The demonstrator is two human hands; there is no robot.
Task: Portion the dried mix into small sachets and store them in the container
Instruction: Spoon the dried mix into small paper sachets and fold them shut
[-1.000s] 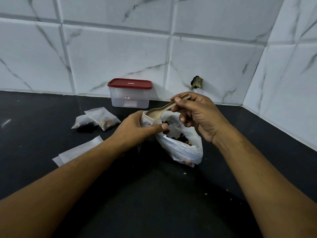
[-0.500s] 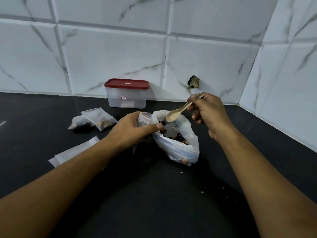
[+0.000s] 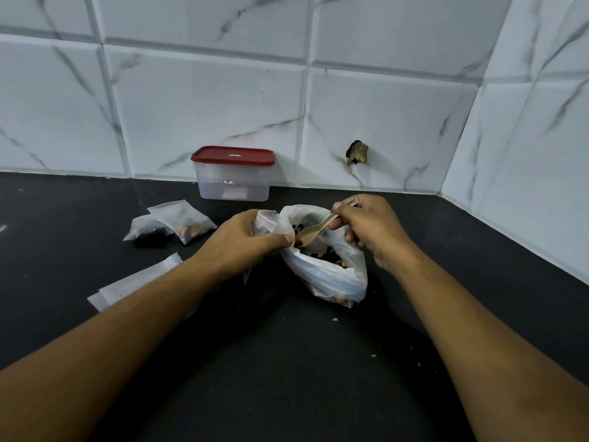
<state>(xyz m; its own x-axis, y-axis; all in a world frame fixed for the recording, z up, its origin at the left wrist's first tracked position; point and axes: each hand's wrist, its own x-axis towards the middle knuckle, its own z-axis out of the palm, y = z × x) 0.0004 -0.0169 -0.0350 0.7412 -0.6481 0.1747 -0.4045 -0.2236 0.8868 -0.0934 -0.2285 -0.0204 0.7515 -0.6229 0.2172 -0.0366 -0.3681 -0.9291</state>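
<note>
Dark counter [image 3: 287, 362], lidded container [image 3: 234, 177] at the back. Bag [image 3: 331, 275] of mix sits open at centre; right grip [image 3: 369, 228] clenches spoon [image 3: 314, 232] dipped in it, left grip [image 3: 245, 244] pinches sachet [image 3: 267, 223] just beside. Risk: floppy sachet mouth folds shut, spoonful spills onto counter.

A small white label [image 3: 228, 182] with red border stands on the front wall of the container [image 3: 251, 190], behind the left hand [image 3: 245, 242] gripping a sachet [image 3: 267, 222]. Its two dark characters are too small to read; the mark on the red lid [image 3: 232, 155] also.
</note>
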